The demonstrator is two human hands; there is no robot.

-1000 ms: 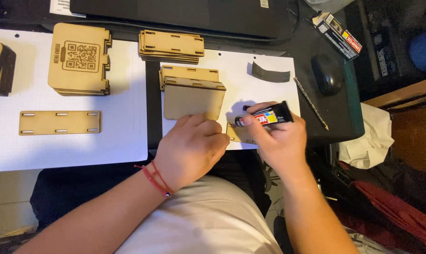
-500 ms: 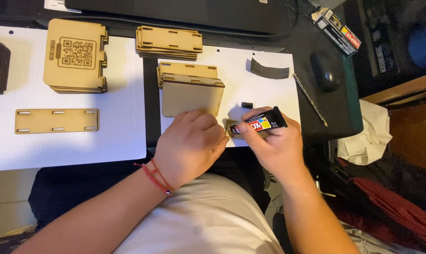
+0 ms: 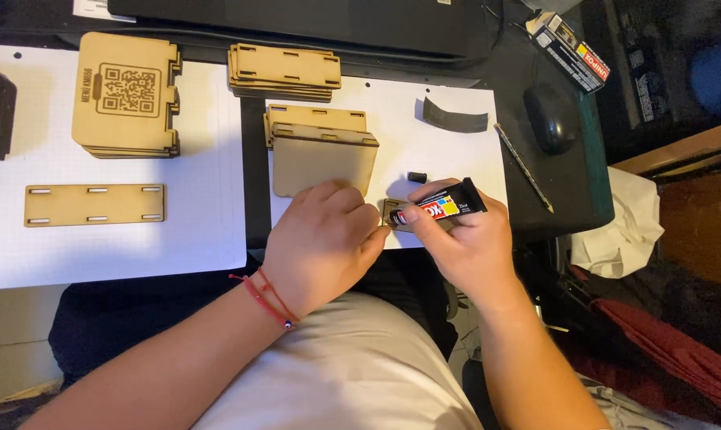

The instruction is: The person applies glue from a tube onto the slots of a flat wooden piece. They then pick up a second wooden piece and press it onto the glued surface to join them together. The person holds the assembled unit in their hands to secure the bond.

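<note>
Bare white paper [image 3: 448, 151] lay open at my twelve o'clock, between the stacked wooden panels [image 3: 322, 155] at eleven and the pencil [image 3: 523, 166] at one; only a small black cap [image 3: 417, 176] sat there.

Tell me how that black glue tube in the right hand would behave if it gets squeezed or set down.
The glue tube looks soft-walled, so it would probably dent under the right hand. It seems light for its size. Its flattened body likely would not roll on the white paper sheet.
</note>
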